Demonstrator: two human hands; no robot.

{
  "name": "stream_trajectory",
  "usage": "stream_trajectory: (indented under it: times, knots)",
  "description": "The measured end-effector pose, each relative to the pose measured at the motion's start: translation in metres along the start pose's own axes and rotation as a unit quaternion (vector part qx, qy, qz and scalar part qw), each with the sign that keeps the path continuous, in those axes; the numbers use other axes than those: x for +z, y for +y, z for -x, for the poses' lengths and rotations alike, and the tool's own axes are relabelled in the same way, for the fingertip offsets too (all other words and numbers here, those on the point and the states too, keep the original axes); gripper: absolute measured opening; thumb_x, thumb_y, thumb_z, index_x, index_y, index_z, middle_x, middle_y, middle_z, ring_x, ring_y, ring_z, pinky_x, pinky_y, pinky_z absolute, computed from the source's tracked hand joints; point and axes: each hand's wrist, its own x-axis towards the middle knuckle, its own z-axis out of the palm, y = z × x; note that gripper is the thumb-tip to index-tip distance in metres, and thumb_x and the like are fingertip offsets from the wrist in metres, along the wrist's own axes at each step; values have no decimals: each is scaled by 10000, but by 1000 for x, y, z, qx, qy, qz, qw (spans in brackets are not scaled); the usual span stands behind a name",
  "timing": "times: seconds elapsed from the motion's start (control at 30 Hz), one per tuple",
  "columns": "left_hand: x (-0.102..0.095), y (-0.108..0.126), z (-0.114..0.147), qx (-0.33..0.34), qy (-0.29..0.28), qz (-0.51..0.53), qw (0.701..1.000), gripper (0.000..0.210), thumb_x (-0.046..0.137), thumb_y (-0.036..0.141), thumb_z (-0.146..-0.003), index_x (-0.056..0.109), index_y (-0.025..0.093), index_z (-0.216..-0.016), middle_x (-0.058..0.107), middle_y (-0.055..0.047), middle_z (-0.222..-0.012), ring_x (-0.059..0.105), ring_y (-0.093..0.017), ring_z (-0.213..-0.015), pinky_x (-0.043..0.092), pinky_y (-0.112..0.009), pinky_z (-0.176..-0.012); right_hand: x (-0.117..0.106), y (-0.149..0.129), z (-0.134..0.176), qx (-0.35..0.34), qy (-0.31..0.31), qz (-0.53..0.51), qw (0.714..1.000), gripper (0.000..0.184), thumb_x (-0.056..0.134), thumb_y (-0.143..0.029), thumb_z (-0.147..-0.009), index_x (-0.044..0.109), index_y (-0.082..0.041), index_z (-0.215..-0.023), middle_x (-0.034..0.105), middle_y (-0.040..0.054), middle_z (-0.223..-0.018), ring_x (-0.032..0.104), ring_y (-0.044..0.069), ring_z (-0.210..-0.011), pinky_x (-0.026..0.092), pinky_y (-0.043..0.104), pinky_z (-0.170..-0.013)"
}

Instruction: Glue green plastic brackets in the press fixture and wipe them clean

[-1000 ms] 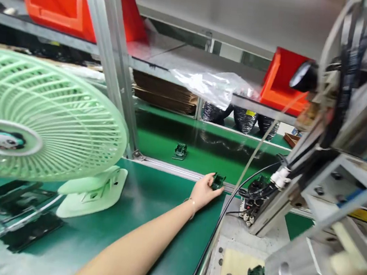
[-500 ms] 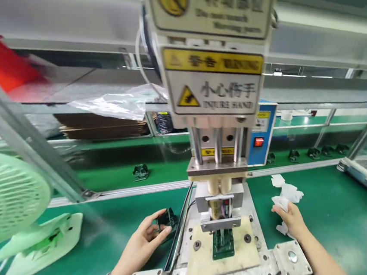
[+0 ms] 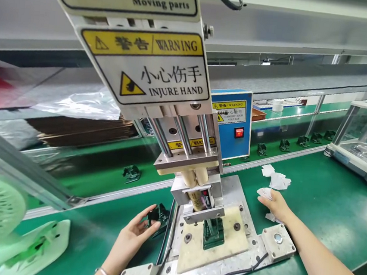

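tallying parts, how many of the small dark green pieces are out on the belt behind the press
6: one left of the press, five right of the blue box at and. More may sit hidden behind the press.

A factory assembly line is showing here: a press machine (image 3: 182, 154) carrying hand-injury warning labels (image 3: 157, 72) is standing on a green worktop (image 3: 326, 203), beside a conveyor belt (image 3: 119, 166) carrying small dark parts (image 3: 131, 173).

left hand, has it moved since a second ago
Yes. The left hand, holding a dark part, came back from the conveyor rail toward the person; it is now beside the press base plate.
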Motion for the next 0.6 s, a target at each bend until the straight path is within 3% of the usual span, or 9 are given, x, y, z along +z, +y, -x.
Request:
stream_trajectory:
  times: [0.17,0.27,0.37,0.47,0.6]
  knots:
    - [0,-2,0,6,-18,-1,1000,1034,857,669,-509,552,170,-1361,715,-90,-951,681,-272,-924,576,-408,-935,0,6,-4,0,-6,-4,1000,471,763,-527,-669,676,-153,-943,704,88,-923,644,260,-893,490,469,-937]
    - [1,-4,0,9,3,9,1000,1014,848,700,-482,584,224,-1338,726,-73,-1032,667,-316,-1055,488,-477,-1067,-2,12,-7,-5,-14,5,1000,497,770,-538,-680,672,-147,-971,704,95,-955,645,252,-910,486,476,-943]
    - [-2,-5,-4,-20,-7,6,1000,902,861,699,-436,639,371,-1246,735,39,-1080,584,-331,-1242,312,-505,-1184,-2,15,-9,-13,-16,17,1000,464,765,-528,-735,659,-144,-974,691,81,-960,642,224,-918,490,462,-935]
    - [-7,-9,-13,-55,-23,-6,998,775,875,686,-388,660,528,-1115,722,181,-1056,452,-322,-1379,243,-509,-1201,-2,16,-11,-15,-22,29,999,420,757,-510,-789,649,-138,-949,670,46,-884,641,196,-861,512,427,-888]
    - [-5,-18,-19,-39,-33,19,999,766,868,704,-358,638,590,-1079,716,239,-983,453,-331,-1371,196,-522,-1209,-2,18,-14,-15,-23,36,999,359,741,-453,-841,641,-132,-966,656,33,-877,637,184,-857,516,407,-882]
